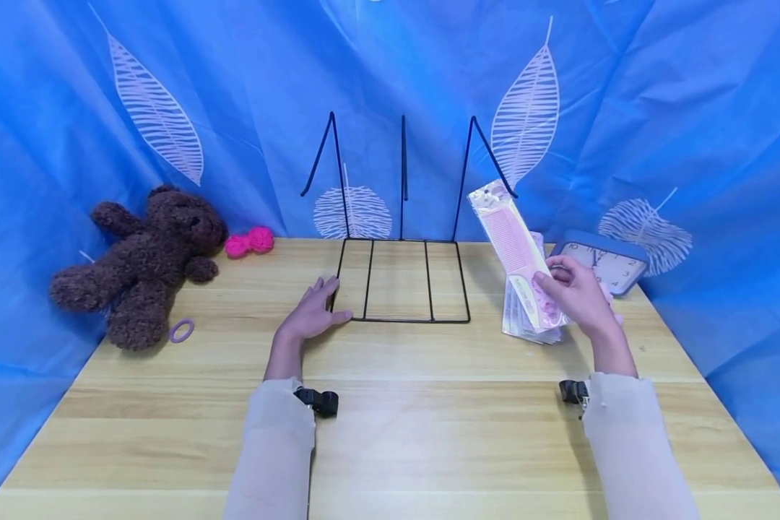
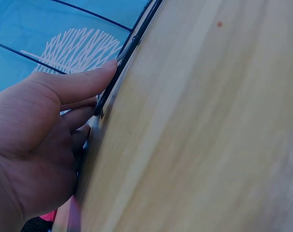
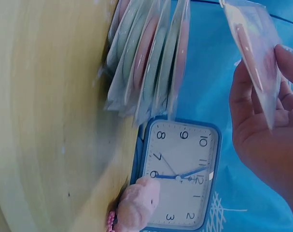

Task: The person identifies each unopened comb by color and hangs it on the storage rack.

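Note:
In the head view my right hand [image 1: 578,292] pinches a pink comb [image 1: 510,235] in a clear packet, tilted and raised above a stack of similar packets [image 1: 516,318]. The right wrist view shows the packaged comb [image 3: 252,58] edge-on between thumb and fingers, and the packets [image 3: 146,63] standing in a row with pink and green contents. My left hand [image 1: 312,310] rests at the front left corner of a black wire rack [image 1: 396,320]. Its thumb touches the front wire in the left wrist view, and its other fingers lie along the left side.
A blue-framed clock [image 1: 604,260] leans at the back right, with a small pink figure [image 3: 139,203] before it. At the left are a brown teddy bear [image 1: 156,260], a bright pink item [image 1: 250,242] and a purple ring [image 1: 181,331]. Blue curtain [image 1: 416,65] hangs behind the wooden table [image 1: 429,433].

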`<action>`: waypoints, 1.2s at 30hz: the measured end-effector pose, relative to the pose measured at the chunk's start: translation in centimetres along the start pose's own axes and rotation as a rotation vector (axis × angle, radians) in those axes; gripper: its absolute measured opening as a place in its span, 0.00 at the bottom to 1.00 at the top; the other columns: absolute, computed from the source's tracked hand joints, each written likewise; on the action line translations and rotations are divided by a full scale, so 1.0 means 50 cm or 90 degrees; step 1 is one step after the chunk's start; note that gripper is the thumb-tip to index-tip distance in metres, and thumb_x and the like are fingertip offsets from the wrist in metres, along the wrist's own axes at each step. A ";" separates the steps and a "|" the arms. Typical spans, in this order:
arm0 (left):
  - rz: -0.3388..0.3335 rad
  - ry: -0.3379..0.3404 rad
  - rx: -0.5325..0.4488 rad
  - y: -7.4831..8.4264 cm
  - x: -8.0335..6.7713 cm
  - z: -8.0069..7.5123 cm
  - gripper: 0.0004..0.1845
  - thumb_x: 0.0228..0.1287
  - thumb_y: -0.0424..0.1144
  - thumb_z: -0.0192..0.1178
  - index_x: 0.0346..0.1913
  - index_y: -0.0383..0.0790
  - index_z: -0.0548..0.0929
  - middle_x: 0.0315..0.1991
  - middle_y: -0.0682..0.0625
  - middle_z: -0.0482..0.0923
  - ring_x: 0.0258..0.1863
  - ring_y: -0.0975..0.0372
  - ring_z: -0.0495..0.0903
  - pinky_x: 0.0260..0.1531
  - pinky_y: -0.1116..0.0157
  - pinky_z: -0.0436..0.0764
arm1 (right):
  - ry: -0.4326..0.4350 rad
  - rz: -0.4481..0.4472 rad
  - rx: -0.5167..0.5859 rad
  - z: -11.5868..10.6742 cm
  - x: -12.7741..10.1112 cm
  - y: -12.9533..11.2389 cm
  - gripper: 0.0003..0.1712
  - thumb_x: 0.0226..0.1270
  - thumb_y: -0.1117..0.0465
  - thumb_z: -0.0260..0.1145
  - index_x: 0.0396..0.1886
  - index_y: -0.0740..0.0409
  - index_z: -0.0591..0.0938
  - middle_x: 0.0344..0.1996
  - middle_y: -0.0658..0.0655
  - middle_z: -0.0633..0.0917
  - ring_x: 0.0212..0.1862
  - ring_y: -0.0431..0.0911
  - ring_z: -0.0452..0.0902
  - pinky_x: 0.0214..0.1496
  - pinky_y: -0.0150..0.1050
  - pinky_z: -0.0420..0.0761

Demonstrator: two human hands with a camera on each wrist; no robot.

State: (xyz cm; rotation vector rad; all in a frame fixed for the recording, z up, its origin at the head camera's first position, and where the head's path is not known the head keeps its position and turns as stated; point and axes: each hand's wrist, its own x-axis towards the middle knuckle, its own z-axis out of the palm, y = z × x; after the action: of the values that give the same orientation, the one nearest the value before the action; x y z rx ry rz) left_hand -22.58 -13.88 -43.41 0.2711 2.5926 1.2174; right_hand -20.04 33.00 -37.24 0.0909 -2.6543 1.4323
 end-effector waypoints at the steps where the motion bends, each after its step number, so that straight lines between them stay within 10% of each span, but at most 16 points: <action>1: 0.000 -0.001 -0.001 0.000 0.001 0.000 0.46 0.70 0.45 0.63 0.81 0.35 0.50 0.81 0.35 0.36 0.79 0.39 0.30 0.75 0.41 0.36 | -0.005 -0.005 0.001 0.003 -0.001 -0.002 0.24 0.76 0.53 0.64 0.58 0.67 0.73 0.49 0.65 0.82 0.43 0.34 0.79 0.42 0.24 0.80; 36: -0.003 0.003 -0.020 -0.004 0.003 0.002 0.46 0.69 0.43 0.65 0.81 0.35 0.50 0.82 0.37 0.37 0.79 0.42 0.29 0.76 0.43 0.35 | -0.137 -0.179 0.119 0.124 -0.006 -0.131 0.13 0.72 0.66 0.66 0.51 0.70 0.78 0.47 0.69 0.85 0.43 0.44 0.86 0.41 0.37 0.85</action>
State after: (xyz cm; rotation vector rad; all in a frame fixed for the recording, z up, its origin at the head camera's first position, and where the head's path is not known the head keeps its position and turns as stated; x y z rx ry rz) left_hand -22.71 -13.89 -43.66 0.2558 2.5746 1.2583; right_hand -19.53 24.23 -35.23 0.6428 -2.5231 1.6460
